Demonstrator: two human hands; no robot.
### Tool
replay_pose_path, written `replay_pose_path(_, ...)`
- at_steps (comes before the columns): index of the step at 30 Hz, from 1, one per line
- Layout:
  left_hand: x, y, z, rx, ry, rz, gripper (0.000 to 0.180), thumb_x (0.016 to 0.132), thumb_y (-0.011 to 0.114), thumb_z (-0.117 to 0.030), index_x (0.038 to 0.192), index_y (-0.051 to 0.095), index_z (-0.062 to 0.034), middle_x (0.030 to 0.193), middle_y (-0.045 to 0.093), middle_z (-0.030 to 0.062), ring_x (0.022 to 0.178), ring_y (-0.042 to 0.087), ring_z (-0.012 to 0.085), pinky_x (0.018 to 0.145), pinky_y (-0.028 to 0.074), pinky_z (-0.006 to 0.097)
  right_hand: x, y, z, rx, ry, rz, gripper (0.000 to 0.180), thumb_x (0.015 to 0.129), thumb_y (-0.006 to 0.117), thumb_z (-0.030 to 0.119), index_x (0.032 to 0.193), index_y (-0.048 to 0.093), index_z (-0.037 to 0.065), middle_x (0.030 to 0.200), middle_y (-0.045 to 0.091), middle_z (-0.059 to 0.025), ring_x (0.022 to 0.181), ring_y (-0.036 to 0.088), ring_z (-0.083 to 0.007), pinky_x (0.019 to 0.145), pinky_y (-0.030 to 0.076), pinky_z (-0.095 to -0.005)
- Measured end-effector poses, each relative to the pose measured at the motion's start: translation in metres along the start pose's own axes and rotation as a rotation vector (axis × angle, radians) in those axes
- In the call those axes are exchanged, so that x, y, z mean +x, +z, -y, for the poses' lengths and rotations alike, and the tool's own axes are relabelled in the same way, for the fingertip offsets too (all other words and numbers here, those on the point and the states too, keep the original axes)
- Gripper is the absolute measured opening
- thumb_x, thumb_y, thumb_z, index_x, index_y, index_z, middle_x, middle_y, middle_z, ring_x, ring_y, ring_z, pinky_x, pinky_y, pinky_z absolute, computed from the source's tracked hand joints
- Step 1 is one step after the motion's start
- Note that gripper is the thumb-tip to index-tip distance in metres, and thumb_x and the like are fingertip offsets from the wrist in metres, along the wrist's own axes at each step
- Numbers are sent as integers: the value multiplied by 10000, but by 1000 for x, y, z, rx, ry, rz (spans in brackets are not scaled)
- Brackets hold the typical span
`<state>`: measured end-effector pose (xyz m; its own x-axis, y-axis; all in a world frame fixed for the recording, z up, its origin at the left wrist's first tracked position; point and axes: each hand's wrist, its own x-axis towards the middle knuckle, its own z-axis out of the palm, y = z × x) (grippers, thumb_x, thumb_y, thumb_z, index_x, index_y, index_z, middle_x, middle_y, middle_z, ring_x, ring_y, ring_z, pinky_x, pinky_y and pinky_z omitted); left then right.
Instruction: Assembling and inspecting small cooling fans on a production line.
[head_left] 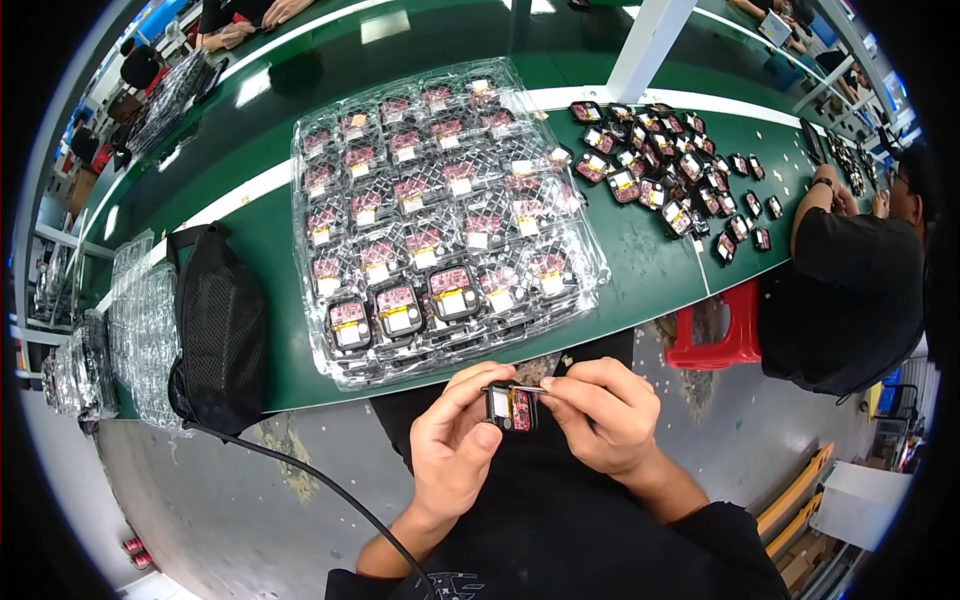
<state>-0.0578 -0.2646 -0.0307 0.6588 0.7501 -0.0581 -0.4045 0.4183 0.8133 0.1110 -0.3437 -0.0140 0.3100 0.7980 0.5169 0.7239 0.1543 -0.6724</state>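
Note:
My left hand (452, 440) grips a small black-cased electronic module (513, 409) between thumb and fingers, over my lap just off the bench edge. The module shows a red circuit board, a white block and a strip of yellow tape. In my right hand (606, 412), thumb and forefinger pinch a thin metal tool, like tweezers (528, 389), its tip at the module's upper edge. Beyond my hands lies a stack of clear plastic trays (312, 330) with similar modules in rows. Three modules, one of them a black-rimmed module (453, 292), sit uncovered in its nearest row.
A pile of loose modules (655, 160) spreads over the green bench (640, 270) to the right. At left stand a black mesh bag (222, 335) and more clear trays (140, 335). A black cable (330, 483) runs past my left forearm. A co-worker (850, 280) sits right, near a red stool (715, 335).

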Motion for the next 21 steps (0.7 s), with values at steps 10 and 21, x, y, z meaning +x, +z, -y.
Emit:
replay_pose_path(10,-1,2,-8,-87,-72,-51,577,995,700,-263,1368,529,142,1397,516,186,1224,611,282,1006,527,375,1,4,-7,-155,-207,-60,262,690,845,-17,933,752,16,801,633,-57,555,545,-191,485,410,-298)
replay_pose_path(21,1,3,-8,90,-51,-90,634,999,672,-336,1374,504,147,1361,564,214,1084,702,291,803,636,359,-1,1,-3,-229,-264,-28,290,677,797,-70,954,758,7,823,627,-57,557,543,-182,488,408,-299)
